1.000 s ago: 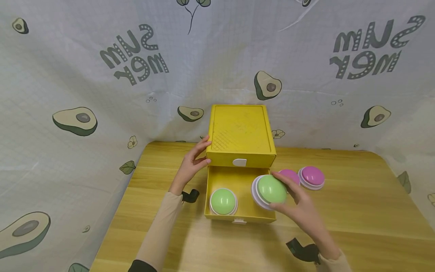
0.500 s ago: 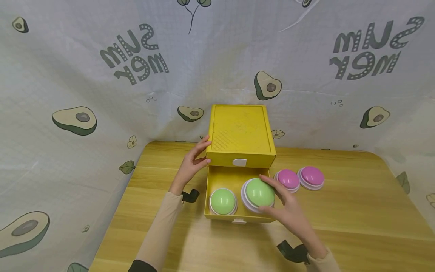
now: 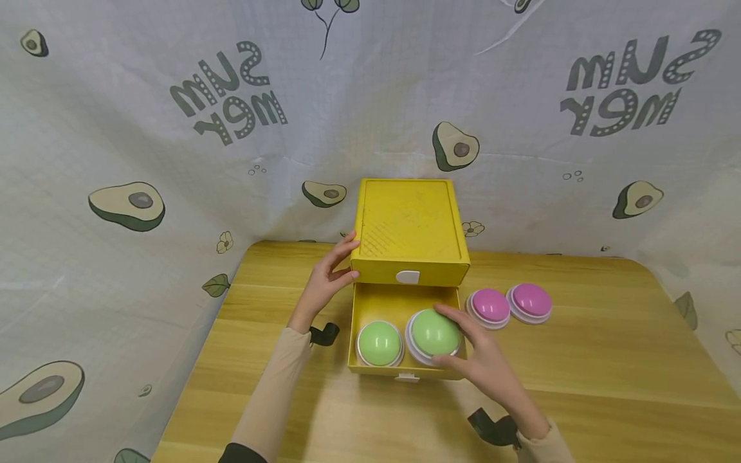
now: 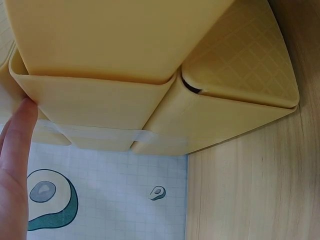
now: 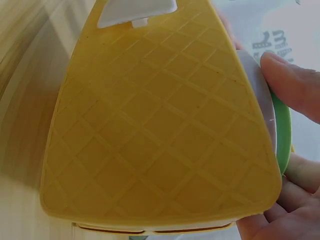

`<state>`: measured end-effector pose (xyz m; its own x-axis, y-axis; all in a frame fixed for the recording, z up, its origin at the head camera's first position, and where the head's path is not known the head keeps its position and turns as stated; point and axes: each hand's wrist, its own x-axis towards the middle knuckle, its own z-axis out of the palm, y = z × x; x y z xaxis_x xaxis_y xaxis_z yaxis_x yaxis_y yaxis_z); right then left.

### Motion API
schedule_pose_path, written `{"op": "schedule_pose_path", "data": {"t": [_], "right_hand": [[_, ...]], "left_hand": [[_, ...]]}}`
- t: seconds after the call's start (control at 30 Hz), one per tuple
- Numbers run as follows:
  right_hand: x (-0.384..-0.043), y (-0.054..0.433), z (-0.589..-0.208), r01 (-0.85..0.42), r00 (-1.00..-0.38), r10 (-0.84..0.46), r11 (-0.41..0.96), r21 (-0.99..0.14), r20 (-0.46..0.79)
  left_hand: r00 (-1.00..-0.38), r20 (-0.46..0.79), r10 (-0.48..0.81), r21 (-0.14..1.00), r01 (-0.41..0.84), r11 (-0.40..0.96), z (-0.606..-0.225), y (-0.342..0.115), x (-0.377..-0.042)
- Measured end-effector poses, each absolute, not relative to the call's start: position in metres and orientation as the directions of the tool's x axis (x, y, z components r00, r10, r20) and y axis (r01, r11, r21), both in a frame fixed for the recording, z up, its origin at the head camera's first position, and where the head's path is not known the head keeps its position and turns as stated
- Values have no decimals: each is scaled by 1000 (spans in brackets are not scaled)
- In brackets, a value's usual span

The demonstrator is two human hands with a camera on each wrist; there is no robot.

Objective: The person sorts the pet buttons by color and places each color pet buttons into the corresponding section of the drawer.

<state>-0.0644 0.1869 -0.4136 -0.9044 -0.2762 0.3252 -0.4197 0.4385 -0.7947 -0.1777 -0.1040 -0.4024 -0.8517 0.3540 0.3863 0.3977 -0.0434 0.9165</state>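
Note:
A small yellow drawer cabinet [image 3: 411, 222] stands on the table, its lower drawer [image 3: 399, 299] pulled out. My left hand [image 3: 324, 283] rests its fingertips against the cabinet's left side; in the left wrist view one finger [image 4: 17, 155] touches the yellow wall. With thumb and fingers, my right hand [image 3: 489, 366] grips a green dome push button [image 3: 435, 332] with a white base, low in the drawer's right half and slightly tilted. A second green push button [image 3: 379, 343] sits in the drawer's left front. The right wrist view shows the green rim [image 5: 283, 135] behind the drawer front [image 5: 160, 120].
Two pink push buttons [image 3: 491, 305] with white bases lie on the wooden table [image 3: 608, 334], right of the cabinet. The upper drawer [image 3: 382, 270], with a white handle, is closed. Behind hangs a pale curtain [image 3: 370, 96] printed with avocados.
My right hand has moved left and lowered the green push button into the drawer's right half, beside the other one. The left hand has stayed on the cabinet's side.

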Motion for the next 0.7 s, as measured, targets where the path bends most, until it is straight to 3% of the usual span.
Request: {"op": "schedule_pose_path", "data": {"t": [0.33,0.7], "right_hand": [[-67,185,-414,-416,-907,-306,542,-730,290],[-67,186,-415,-468,-880,-347,514,-719,325]], "left_hand": [[-849,389,357,915,400,-47,-403,-104,-178],[-838,411,359,905,421,-54,-404,-105,-178]]}}
